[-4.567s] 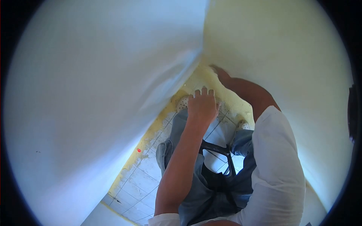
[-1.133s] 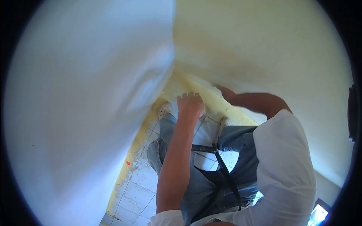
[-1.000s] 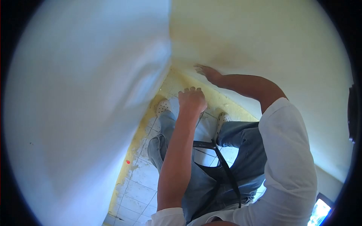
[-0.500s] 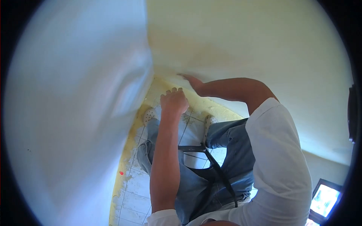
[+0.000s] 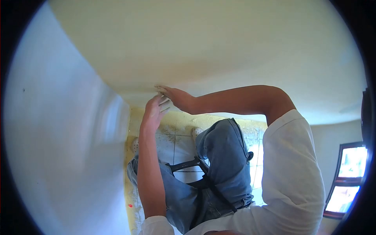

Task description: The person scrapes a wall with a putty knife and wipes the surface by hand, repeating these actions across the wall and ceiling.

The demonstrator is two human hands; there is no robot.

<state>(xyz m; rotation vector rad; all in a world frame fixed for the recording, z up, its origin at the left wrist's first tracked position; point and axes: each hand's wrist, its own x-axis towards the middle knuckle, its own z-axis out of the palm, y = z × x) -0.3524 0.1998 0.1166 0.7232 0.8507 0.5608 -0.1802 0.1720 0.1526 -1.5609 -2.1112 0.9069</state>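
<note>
My left hand (image 5: 155, 109) is raised near the wall corner, its fingers apart and nothing visible in it. Just right of it, my right hand (image 5: 175, 97) reaches to the pale yellow wall (image 5: 219, 43), with its fingers stretched out and whitish at the tips. The fingertips of both hands meet or overlap; whether they touch each other or the wall cannot be made out. Neither hand shows a tool.
A bluish-white wall (image 5: 58, 129) rises on the left. Below are a tiled floor (image 5: 184, 147) with a yellow, stained edge, a small red spot (image 5: 130, 205), black straps (image 5: 219, 194) and my jeans-clad legs. A dark-framed window (image 5: 352, 162) stands at the right.
The view has turned, so the corner sits further left. My left hand has gone from curled to fingers apart, and the two hands have come together.
</note>
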